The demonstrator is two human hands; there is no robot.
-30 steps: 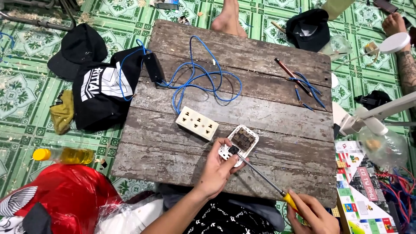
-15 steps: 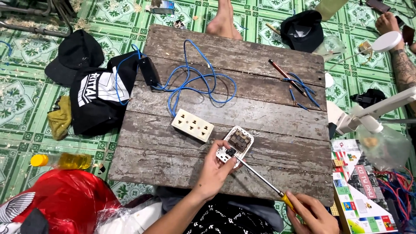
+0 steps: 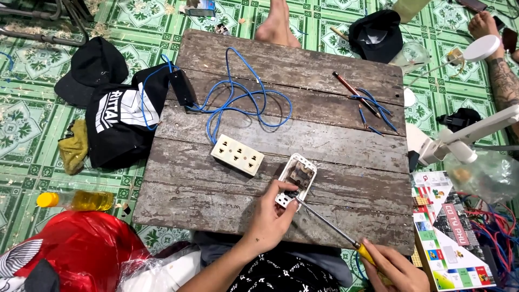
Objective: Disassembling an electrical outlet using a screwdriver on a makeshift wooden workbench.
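Your left hand (image 3: 268, 217) pins the small white open-backed switch module (image 3: 295, 180) flat on the weathered grey plank surface (image 3: 335, 140), fingers (image 3: 285, 190) clenched on its near end. Your right hand (image 3: 392, 267) grasps the yellow-handled screwdriver (image 3: 330, 227) at the near right corner. The shaft's long axis runs from near right up to far left, tip touching the module just beside your left fingers (contact point partly hidden). The cream three-outlet socket strip (image 3: 237, 154) lies just to the left, apart.

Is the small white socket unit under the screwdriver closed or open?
Open: the socket unit lies back side up, its dark inner parts showing, with the left hand steadying it.
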